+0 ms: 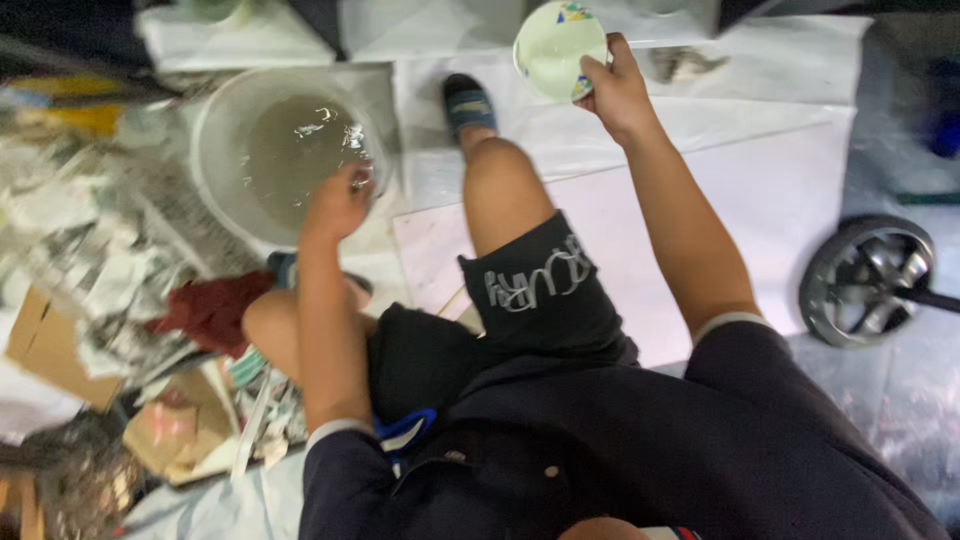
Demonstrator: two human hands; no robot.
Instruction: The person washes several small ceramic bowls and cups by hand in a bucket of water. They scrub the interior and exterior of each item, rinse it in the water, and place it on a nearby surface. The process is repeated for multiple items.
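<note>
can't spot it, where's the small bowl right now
In the head view, the small bowl is at top centre, held up in the right hand, right of the water basin.

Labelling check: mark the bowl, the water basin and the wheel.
bowl [556,48], head view, inner face.
water basin [215,150], head view, left rim.
wheel [866,282], head view, hub.
</note>
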